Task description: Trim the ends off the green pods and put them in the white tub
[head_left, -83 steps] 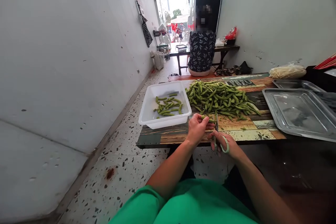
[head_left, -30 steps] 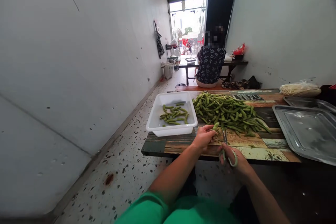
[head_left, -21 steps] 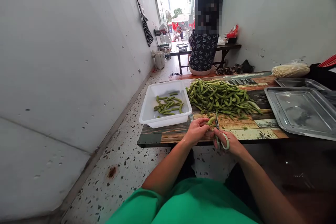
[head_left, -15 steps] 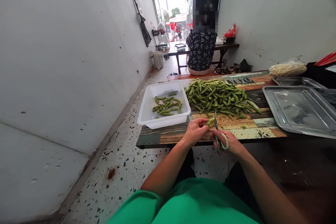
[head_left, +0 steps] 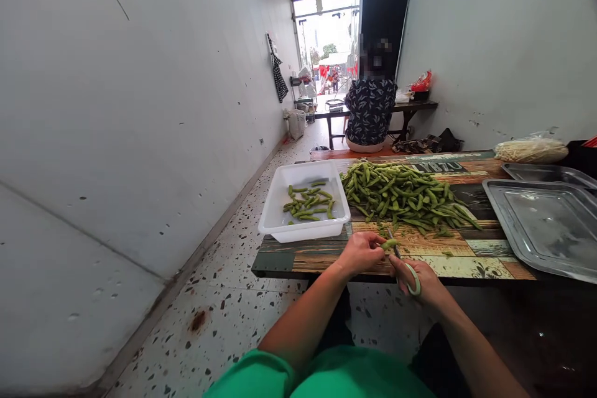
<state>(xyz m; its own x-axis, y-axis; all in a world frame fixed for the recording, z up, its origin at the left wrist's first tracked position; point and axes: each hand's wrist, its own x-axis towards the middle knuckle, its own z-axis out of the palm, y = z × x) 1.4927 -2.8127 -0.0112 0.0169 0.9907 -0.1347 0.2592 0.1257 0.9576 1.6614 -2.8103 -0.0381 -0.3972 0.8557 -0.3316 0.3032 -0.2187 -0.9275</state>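
Note:
Between the fingertips of my left hand point(head_left: 362, 253) is a green soybean pod point(head_left: 388, 244), held over the table's front edge. My right hand point(head_left: 417, 277) grips scissors with pale green handles point(head_left: 413, 280); their blades point away from me and meet the pod's right end. Beyond my hands lies a big heap of green pods point(head_left: 401, 193). A white plastic tub point(head_left: 305, 233) stands left of the heap, with several pods point(head_left: 308, 204) spread over its bottom.
The table point(head_left: 321, 261) has a patchwork wood-plank top. On its right are metal trays point(head_left: 536, 224) and a plastic bag of thin sticks point(head_left: 532, 150). A person in a leaf-patterned shirt point(head_left: 372, 112) sits facing away, at a farther table. A white wall point(head_left: 140, 137) runs along the left.
The camera view has tilted up, so the table and hands appear lower and slightly farther right. Both hands keep their hold on the pod and the scissors.

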